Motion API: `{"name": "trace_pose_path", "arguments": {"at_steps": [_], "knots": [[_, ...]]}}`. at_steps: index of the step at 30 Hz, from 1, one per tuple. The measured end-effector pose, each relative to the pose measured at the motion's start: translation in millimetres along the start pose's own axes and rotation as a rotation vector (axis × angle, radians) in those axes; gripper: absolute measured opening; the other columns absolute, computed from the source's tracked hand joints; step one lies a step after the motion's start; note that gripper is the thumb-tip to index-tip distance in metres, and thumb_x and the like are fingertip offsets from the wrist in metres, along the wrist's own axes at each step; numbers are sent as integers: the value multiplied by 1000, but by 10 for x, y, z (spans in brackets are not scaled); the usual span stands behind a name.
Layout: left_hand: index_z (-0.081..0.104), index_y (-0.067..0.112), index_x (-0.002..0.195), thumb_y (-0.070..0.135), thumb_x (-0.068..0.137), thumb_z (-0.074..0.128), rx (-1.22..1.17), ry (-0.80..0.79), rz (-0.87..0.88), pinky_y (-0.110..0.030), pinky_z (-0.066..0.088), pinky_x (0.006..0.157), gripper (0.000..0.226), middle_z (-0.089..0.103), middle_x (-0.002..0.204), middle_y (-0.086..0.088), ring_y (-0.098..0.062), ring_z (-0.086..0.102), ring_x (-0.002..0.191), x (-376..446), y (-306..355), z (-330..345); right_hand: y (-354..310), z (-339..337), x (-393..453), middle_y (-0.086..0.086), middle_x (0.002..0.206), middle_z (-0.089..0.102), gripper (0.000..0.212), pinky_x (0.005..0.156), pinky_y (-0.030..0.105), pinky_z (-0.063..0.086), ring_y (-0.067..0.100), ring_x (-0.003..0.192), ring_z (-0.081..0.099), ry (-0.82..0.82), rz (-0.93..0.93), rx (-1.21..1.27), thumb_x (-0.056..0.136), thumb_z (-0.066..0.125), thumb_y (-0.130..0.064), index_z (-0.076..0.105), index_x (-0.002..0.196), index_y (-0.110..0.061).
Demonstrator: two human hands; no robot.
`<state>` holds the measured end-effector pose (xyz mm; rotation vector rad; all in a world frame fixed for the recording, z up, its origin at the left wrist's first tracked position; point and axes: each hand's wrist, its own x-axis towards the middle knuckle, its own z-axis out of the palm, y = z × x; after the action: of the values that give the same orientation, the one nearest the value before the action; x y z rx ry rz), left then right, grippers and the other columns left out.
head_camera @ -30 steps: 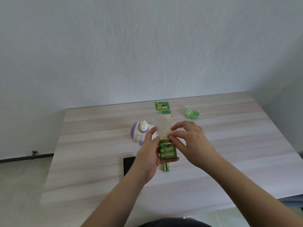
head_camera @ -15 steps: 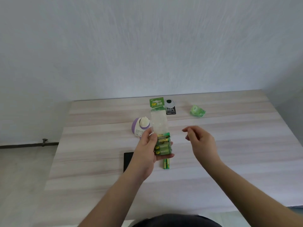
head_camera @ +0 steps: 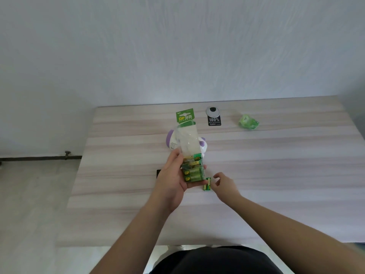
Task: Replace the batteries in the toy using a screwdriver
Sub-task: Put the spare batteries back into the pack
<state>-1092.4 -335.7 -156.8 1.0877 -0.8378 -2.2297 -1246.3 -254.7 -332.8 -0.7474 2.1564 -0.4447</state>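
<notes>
left hand [head_camera: 173, 180] grips green battery blister pack [head_camera: 190, 155], upright above pale wood counter [head_camera: 276, 175]. right hand [head_camera: 224, 183], fingers loosely curled, empty, beside two loose green batteries [head_camera: 207, 184].

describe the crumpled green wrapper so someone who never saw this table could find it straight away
Start at the wooden table and look to its far edge by the wall, on the right side. The crumpled green wrapper lies there alone, to the right of the black and white label. Unlike the battery pack in the left hand, it is a scrunched, shapeless lump.
</notes>
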Motion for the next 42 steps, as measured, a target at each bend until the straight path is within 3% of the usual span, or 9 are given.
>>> {"name": "trace_pose_path", "arguments": {"at_steps": [2, 7, 14, 20, 24, 27, 31, 36, 42], "knots": [[55, 18, 118, 23, 105, 32, 0, 3, 1, -40, 56, 56, 27, 69, 90, -11, -25, 69, 78, -25, -2, -40, 9, 65, 21, -1, 77, 62, 29, 54, 27, 41, 18, 66, 57, 22, 6, -1, 93, 49, -26, 53, 120, -16], [55, 20, 117, 23, 106, 32, 9, 22, -8, -39, 56, 56, 26, 68, 93, -12, -26, 68, 79, -80, 15, -139, -17, 167, 55, 7, 104, 60, 31, 65, 30, 43, 25, 87, 58, 45, 16, -84, 89, 55, -27, 51, 116, -14], [55, 16, 119, 22, 105, 33, -9, -14, -24, -40, 57, 59, 26, 68, 98, -11, -27, 68, 82, -139, 53, -225, 37, 133, 21, 7, 111, 58, 28, 67, 32, 44, 28, 92, 58, 72, 34, -235, 90, 53, -21, 49, 117, -15], [54, 16, 117, 22, 105, 35, -61, -60, -54, -48, 57, 69, 24, 67, 100, -14, -30, 68, 86, -152, 45, -251, -41, -211, -194, -4, 94, 65, 28, 68, 31, 53, 15, 82, 66, 98, -6, 111, 90, 60, -25, 60, 116, -14], [53, 14, 122, 20, 105, 35, -35, -91, -70, -50, 57, 80, 26, 69, 97, -13, -30, 68, 87, -146, 49, -238, -357, -643, -627, -1, 89, 69, 22, 85, 35, 57, 15, 83, 71, 113, -144, 443, 90, 64, -16, 67, 112, -17], [49, 11, 129, 19, 105, 33, -12, -114, -64, -43, 58, 77, 30, 69, 95, -12, -30, 69, 84, -137, 48, -183, -624, -982, -1020, -3, 97, 69, 26, 84, 26, 53, 10, 90, 68, 156, -313, 427, 89, 65, -16, 66, 107, -34], [50, 13, 128, 19, 105, 32, -9, -148, -62, -36, 57, 71, 30, 70, 97, -11, -28, 70, 81, -116, 26, -82, -890, -1230, -1410, -6, 95, 69, 30, 80, 18, 51, 7, 88, 67, 228, -479, 423, 86, 69, -10, 67, 107, -31], [51, 13, 127, 20, 105, 31, -8, -200, -74, -38, 56, 74, 30, 71, 96, -11, -32, 68, 86, -125, -7, 8, -994, -1260, -1571, -16, 88, 70, 32, 76, 10, 51, -1, 81, 67, 412, -579, 328, 81, 75, -9, 62, 89, -37], [54, 17, 125, 24, 105, 31, 1, -226, -88, -40, 55, 75, 32, 71, 101, -12, -32, 69, 89, -144, -38, 68, -986, -1283, -1550, -10, 87, 68, 18, 75, 11, 51, 1, 83, 64, 497, -669, 161, 81, 76, -10, 68, 94, -20]]}}
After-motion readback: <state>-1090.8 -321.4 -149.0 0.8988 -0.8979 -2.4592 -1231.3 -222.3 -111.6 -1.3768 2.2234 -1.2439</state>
